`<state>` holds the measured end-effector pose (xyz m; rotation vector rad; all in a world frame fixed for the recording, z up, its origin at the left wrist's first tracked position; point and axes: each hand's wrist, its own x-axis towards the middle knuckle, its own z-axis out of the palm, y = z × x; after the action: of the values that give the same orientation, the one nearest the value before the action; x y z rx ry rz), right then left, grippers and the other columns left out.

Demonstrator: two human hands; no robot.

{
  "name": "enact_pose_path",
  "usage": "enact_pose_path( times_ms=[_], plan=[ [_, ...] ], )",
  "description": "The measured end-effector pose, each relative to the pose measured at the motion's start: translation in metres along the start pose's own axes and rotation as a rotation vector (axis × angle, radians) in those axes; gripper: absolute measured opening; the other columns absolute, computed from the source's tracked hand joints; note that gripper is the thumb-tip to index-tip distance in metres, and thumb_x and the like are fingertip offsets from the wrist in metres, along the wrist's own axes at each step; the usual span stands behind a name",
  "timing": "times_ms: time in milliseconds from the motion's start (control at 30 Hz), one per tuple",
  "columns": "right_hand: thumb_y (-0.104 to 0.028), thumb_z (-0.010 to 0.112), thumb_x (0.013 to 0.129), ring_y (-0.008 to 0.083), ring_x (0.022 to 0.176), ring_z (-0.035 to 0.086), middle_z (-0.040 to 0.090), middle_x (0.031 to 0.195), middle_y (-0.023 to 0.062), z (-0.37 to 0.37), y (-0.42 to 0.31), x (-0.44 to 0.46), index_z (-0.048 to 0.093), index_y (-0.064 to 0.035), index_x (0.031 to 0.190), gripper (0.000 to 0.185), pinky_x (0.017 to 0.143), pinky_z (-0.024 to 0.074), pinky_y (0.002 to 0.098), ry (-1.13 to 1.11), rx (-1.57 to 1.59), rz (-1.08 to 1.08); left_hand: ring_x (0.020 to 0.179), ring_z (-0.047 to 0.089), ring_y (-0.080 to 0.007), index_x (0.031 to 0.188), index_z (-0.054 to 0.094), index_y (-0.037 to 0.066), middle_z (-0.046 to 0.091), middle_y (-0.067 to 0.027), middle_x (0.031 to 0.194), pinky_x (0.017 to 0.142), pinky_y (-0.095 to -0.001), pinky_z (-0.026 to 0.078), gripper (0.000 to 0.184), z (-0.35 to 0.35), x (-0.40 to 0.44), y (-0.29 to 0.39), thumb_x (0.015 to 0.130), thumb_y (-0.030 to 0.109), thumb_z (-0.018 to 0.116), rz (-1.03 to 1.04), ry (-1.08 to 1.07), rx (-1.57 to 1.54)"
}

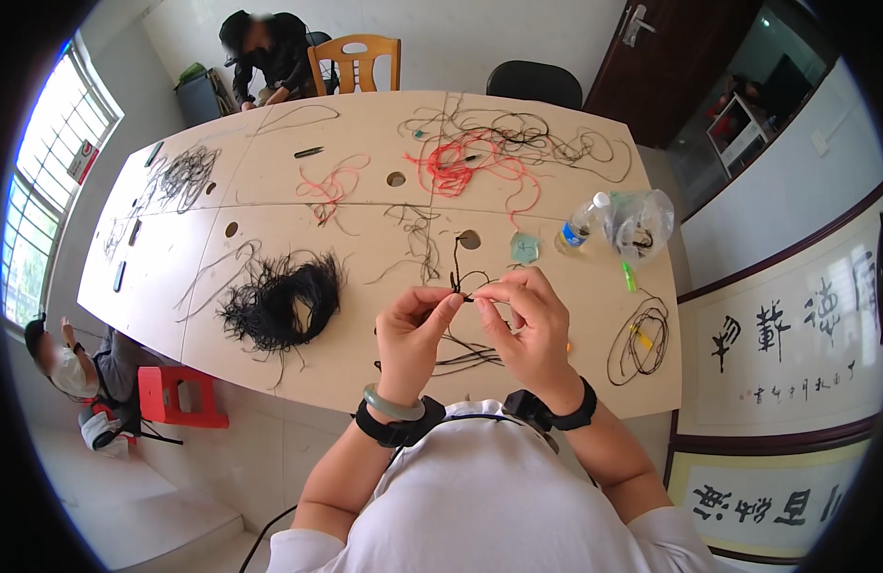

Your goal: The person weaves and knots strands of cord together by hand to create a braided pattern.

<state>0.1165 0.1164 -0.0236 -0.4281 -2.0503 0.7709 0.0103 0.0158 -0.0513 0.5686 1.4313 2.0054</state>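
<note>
Between my two hands, over the near part of the table, is a thin black cord [455, 260] with a short length standing up and a loop to its right. My left hand [415, 329] pinches it between thumb and forefinger. The fingertips of my right hand [527, 315] are closed on the same cord, close beside the left ones. Any knot at the fingertips is too small to make out. Below my hands, more black cord [461, 361] lies on the table. Left of my left hand sits a thick ring-shaped bundle of black strands [251, 310].
The wooden table [365, 258] carries red cord [451, 170], tangled dark cord [184, 181], a coil [640, 339], a bottle [577, 229] and a plastic bag [642, 224]. One person [270, 53] sits at the far side, another [79, 368] at left near a red stool [179, 396].
</note>
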Motion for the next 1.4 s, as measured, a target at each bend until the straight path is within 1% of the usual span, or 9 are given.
enact_pose_path(
  times_ms=[300,567,633,833,1033,1233,1300,1333,1400],
  plan=[
    [-0.015,0.067,0.082,0.0044,0.054,0.043,0.056,0.075,-0.0001,0.002,0.007,-0.002,0.069,-0.0023,0.082,0.013,0.047,0.0313,0.0207,-0.179,0.297,0.432,0.07,0.054,-0.0026,0.091,0.064,-0.003,0.064,-0.0004,0.081,0.061,-0.0145,0.043,0.009,0.004,-0.002,0.003,0.084,0.002,0.066,0.076,0.015,0.006],
    [-0.015,0.064,0.086,0.0036,0.059,0.045,0.058,0.074,0.0002,-0.002,0.01,-0.001,0.068,0.0011,0.087,0.017,0.051,0.0343,0.0205,-0.24,0.471,0.489,0.073,0.057,-0.0052,0.092,0.064,-0.003,0.066,-0.0035,0.083,0.065,-0.0163,0.044,0.011,-0.001,0.001,0.004,0.085,0.005,0.066,0.012,0.009,-0.059],
    [-0.015,0.064,0.087,0.0035,0.062,0.046,0.058,0.073,0.0001,-0.007,0.014,0.002,0.068,0.0015,0.087,0.017,0.053,0.0356,0.0207,-0.282,0.452,0.467,0.075,0.058,-0.0064,0.092,0.063,-0.003,0.065,-0.0041,0.083,0.068,-0.0178,0.046,0.011,-0.004,0.001,0.007,0.086,0.006,0.065,-0.022,-0.092,0.016],
    [-0.014,0.063,0.086,0.0038,0.068,0.049,0.062,0.076,-0.0012,-0.018,0.013,0.013,0.069,0.0008,0.09,0.016,0.062,0.0394,0.0211,-0.61,0.874,0.796,0.078,0.06,-0.0081,0.093,0.062,-0.002,0.065,-0.0045,0.084,0.07,-0.0198,0.049,0.009,-0.016,0.008,0.019,0.086,0.003,0.064,-0.021,-0.377,-0.063],
    [-0.014,0.065,0.084,0.0032,0.067,0.047,0.061,0.076,-0.0028,-0.013,0.021,0.004,0.068,-0.0005,0.096,0.018,0.063,0.0384,0.0186,-0.65,1.069,0.968,0.079,0.059,-0.0076,0.094,0.062,-0.002,0.065,-0.0039,0.086,0.072,-0.0197,0.049,0.011,-0.019,0.008,0.017,0.084,0.002,0.065,-0.004,-0.37,-0.033],
    [-0.01,0.063,0.08,0.0036,0.061,0.042,0.054,0.078,-0.0054,-0.005,0.006,-0.001,0.063,-0.0028,0.09,0.012,0.055,0.0337,0.019,-0.478,1.066,0.858,0.076,0.057,-0.0058,0.092,0.064,-0.001,0.064,-0.002,0.084,0.068,-0.0186,0.046,0.009,-0.015,0.006,0.016,0.085,0.004,0.066,-0.018,-0.307,-0.04],
    [-0.004,0.063,0.072,0.0086,0.061,0.049,0.05,0.078,-0.002,-0.005,0.001,-0.001,0.059,-0.0057,0.082,0.011,0.054,0.0389,0.0221,-0.302,0.309,0.299,0.076,0.057,-0.0056,0.092,0.064,-0.001,0.064,-0.0017,0.083,0.068,-0.0179,0.046,0.009,-0.014,0.007,0.017,0.085,0.005,0.065,-0.065,-0.287,-0.032],
    [-0.004,0.063,0.072,0.0086,0.061,0.049,0.05,0.078,-0.002,-0.005,-0.001,0.001,0.059,-0.0057,0.082,0.011,0.054,0.0389,0.0221,-0.304,0.31,0.302,0.076,0.057,-0.0055,0.092,0.063,-0.001,0.064,-0.0014,0.082,0.067,-0.0173,0.045,0.009,-0.014,0.006,0.018,0.086,0.006,0.065,-0.113,-0.265,-0.023],
    [0.001,0.063,0.064,0.0154,0.061,0.054,0.048,0.078,0.003,-0.006,-0.003,0.007,0.055,-0.0073,0.079,0.019,0.051,0.0432,0.0274,-0.123,-0.117,-0.148,0.068,0.049,-0.0028,0.091,0.063,0.001,0.063,0.0006,0.08,0.06,-0.0168,0.038,0.009,-0.012,0.004,0.02,0.086,0.009,0.065,-0.146,-0.259,-0.03]
  ],
)
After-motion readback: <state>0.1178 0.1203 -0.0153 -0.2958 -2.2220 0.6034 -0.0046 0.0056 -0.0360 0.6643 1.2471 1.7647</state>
